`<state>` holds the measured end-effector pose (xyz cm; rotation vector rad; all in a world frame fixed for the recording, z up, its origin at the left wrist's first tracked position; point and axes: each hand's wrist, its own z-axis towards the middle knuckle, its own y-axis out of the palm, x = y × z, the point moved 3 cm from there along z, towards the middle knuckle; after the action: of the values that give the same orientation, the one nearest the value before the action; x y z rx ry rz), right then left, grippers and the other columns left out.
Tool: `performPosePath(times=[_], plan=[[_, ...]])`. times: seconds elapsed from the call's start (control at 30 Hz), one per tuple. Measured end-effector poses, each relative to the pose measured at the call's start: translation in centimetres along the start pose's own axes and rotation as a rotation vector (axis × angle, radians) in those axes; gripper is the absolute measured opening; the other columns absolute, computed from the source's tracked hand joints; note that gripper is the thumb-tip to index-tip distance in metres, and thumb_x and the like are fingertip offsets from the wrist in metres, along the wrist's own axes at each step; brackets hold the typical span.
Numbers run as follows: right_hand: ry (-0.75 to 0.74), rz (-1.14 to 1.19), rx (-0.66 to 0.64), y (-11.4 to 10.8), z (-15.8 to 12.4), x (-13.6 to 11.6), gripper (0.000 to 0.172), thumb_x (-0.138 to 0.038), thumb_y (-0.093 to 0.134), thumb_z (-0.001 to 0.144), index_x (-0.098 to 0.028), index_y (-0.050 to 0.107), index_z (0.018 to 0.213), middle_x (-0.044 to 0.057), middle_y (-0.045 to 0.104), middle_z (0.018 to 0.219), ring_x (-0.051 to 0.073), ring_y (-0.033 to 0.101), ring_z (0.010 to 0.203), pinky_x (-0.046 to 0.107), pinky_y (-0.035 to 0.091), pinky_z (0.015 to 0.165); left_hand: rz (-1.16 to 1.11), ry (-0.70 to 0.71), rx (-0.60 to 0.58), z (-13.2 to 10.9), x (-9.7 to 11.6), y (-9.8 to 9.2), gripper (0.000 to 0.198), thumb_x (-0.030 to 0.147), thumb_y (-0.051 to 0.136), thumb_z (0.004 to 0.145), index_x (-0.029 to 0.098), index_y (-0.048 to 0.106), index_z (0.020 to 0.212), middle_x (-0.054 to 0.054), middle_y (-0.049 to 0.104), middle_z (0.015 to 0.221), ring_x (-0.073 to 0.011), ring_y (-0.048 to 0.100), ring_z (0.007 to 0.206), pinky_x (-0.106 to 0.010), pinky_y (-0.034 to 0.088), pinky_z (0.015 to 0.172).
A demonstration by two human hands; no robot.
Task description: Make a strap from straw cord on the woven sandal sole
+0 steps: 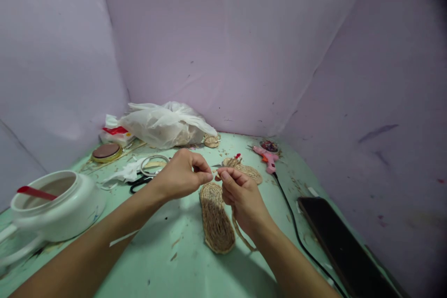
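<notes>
My left hand (183,174) and my right hand (240,195) meet above the green table, fingertips pinched together on a thin strand of jute cord (240,235) that trails down under my right wrist. Just below them lies a woven jute sole (215,219), oval and flat on the table. A second jute sole (248,170) with a small red bit on it lies just behind my right hand.
A pink glue gun (267,157) with its black cable (296,228) lies at the right. A dark phone (344,247) sits near the right wall. A white jar (57,205) with a red stick, scissors (141,181), a metal ring (154,165), a round tin (105,152) and a plastic bag (167,123) stand at the left and back.
</notes>
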<state>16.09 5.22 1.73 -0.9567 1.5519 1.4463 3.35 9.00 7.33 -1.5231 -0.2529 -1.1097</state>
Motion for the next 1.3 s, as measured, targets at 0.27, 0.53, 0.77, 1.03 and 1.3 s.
performPosePath(times=[0.27,0.53,0.77,1.03,1.3], plan=[[-0.061,-0.081,0.034,0.0,-0.3,-0.4,0.022,-0.036,0.068,0.063,-0.016,0.064,0.072,-0.006,0.047,0.053,0.004,0.023,0.041,0.021,0.018,0.039,-0.046,0.004,0.022,0.0,-0.3,0.1,0.017,0.028,0.056,0.066,0.014,0.063,0.06,-0.001,0.059,0.059,-0.013,0.051,0.06,-0.024,0.04,0.059],[-0.163,-0.199,0.066,-0.3,-0.4,-0.5,0.017,-0.031,0.071,0.06,-0.017,0.062,0.064,-0.004,0.048,0.052,0.007,0.029,0.047,0.022,0.023,0.044,-0.079,-0.038,0.05,-0.4,0.1,0.8,0.016,0.025,0.057,0.065,0.013,0.06,0.055,0.0,0.056,0.054,-0.012,0.049,0.056,-0.023,0.038,0.055],[-0.259,-0.243,-0.014,-0.4,-0.7,-1.2,0.014,-0.029,0.065,0.068,-0.018,0.056,0.066,-0.003,0.047,0.06,0.009,0.037,0.054,0.022,0.028,0.048,-0.097,-0.018,0.09,0.1,-0.2,0.3,0.026,0.033,0.066,0.06,0.015,0.065,0.08,0.001,0.058,0.064,-0.0126,0.051,0.06,-0.024,0.04,0.058],[-0.837,-0.819,0.186,-0.8,-1.7,-2.8,0.009,-0.013,0.054,0.078,-0.02,0.055,0.072,0.002,0.055,0.074,0.014,0.051,0.066,0.024,0.037,0.053,-0.33,-0.11,0.034,-0.2,-0.3,0.9,0.03,0.04,0.055,0.068,0.015,0.059,0.054,0.002,0.046,0.047,-0.0101,0.04,0.05,-0.024,0.032,0.051],[-1.134,-1.035,0.147,-0.3,-2.2,-2.3,0.012,-0.009,0.054,0.076,-0.019,0.061,0.076,0.004,0.061,0.076,0.014,0.057,0.069,0.025,0.044,0.06,-0.51,-0.18,-0.019,-0.6,-0.2,1.9,0.02,0.029,0.057,0.06,0.015,0.055,0.047,0.003,0.047,0.045,-0.0093,0.039,0.049,-0.023,0.032,0.053]])
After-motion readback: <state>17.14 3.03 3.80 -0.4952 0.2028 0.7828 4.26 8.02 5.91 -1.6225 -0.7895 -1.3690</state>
